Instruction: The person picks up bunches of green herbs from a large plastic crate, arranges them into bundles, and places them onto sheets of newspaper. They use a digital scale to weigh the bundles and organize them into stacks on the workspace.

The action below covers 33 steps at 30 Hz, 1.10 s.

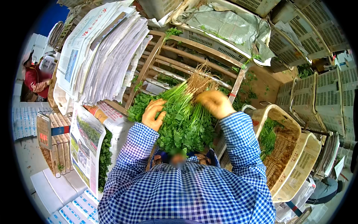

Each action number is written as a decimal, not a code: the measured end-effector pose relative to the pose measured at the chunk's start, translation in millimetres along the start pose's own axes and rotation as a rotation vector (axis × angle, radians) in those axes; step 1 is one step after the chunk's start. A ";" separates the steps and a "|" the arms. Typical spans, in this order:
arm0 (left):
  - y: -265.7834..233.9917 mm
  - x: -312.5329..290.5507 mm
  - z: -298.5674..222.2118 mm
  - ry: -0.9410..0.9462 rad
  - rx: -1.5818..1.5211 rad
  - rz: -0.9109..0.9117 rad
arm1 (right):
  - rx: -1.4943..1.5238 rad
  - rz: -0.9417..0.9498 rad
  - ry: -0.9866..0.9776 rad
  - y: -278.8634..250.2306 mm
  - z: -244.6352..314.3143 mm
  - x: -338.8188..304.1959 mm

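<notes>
A large bunch of cilantro [182,119] lies in front of me, its leaves toward my body and its pale stems and brown roots [201,80] pointing away. My left hand [153,115] rests on the left side of the leaves, thumb apart from the bent fingers. Over the stems on the right, just below the roots, is my right hand [215,103]. Its fingers are smeared by motion, and I cannot see whether they grip any stems. Beneath and beyond the bunch stands a brown metal rack [197,50] with crossbars, partly hidden by the greens.
A tall stack of newspapers [112,56] stands left of the rack. Below it is a newspaper-wrapped load of greens [87,145]. To my right sits a plastic crate [287,112] with greens and soil; more crates [328,93] line the far right. A person [35,78] is at far left.
</notes>
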State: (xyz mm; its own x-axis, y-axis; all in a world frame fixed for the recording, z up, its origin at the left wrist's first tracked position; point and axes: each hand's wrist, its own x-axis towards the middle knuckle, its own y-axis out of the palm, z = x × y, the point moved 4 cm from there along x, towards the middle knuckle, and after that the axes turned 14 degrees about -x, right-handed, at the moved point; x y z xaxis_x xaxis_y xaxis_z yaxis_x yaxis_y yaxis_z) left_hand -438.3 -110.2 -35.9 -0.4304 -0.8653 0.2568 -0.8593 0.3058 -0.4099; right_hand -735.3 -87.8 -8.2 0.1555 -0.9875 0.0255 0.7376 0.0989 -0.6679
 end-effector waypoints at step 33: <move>42.3 19.5 -39.7 0.003 0.400 0.384 | -0.058 -0.425 0.573 -11.6 -36.1 -38.2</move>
State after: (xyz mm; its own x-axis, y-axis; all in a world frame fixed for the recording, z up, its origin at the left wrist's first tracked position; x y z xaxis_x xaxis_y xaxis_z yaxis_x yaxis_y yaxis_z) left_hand -494.0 -98.4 -13.5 -0.6934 -0.7200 0.0259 -0.4689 0.4237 -0.7750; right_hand -773.5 -55.7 -28.2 -0.5188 -0.8500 -0.0916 0.6191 -0.2996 -0.7259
